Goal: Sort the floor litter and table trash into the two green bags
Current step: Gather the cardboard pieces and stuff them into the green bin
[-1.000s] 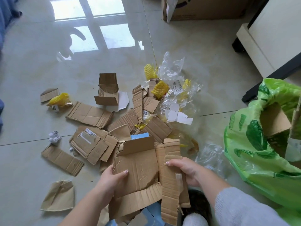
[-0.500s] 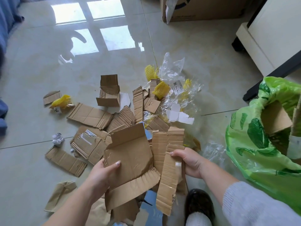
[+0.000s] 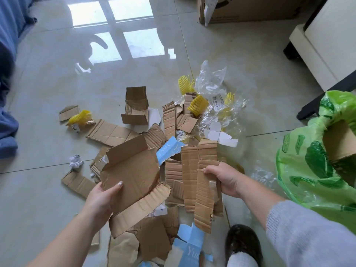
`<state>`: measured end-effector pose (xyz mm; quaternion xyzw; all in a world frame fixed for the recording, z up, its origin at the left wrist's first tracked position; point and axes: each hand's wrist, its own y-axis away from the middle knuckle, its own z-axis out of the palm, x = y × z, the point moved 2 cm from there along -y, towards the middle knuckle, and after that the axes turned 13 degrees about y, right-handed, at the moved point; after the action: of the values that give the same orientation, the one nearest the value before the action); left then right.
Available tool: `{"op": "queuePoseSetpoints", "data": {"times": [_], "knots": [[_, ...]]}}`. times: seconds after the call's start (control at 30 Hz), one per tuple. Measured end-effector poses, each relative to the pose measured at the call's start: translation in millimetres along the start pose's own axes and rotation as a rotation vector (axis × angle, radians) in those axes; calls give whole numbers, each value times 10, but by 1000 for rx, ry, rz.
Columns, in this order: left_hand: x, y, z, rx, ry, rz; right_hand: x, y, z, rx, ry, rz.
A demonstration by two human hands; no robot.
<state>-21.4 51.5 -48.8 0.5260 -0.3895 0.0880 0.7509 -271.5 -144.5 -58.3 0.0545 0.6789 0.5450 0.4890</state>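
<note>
My left hand (image 3: 103,198) grips the lower left edge of a large torn cardboard sheet (image 3: 133,174), thumb on top. My right hand (image 3: 224,179) grips a bundle of corrugated cardboard strips (image 3: 200,182) by its right side. Both pieces are held above the floor litter. More cardboard scraps (image 3: 110,132), yellow foam nets (image 3: 197,105), clear plastic film (image 3: 212,83) and a crumpled paper ball (image 3: 76,162) lie on the tiles. A green bag (image 3: 308,170) stands open at the right with cardboard (image 3: 339,143) inside.
A blue printed carton piece (image 3: 168,151) lies under the held cardboard. My dark shoe (image 3: 242,241) is at the bottom. A big cardboard box (image 3: 246,8) stands at the back, a white cabinet (image 3: 327,41) at the right, blue fabric (image 3: 7,116) at the left edge.
Both hands have lifted the cardboard pieces up off the pile and tilted them; the blue carton piece beneath has come into view. The bag has not moved.
</note>
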Motion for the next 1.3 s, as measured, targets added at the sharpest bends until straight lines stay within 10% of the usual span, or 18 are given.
{"op": "queuePoseSetpoints", "data": {"times": [0.7, 1.3], "knots": [[728, 1602, 2268, -311, 75, 483, -423, 2017, -784, 762, -397, -430], [-664, 2555, 4336, -754, -166, 357, -73, 2971, -2313, 1298, -315, -439]]}}
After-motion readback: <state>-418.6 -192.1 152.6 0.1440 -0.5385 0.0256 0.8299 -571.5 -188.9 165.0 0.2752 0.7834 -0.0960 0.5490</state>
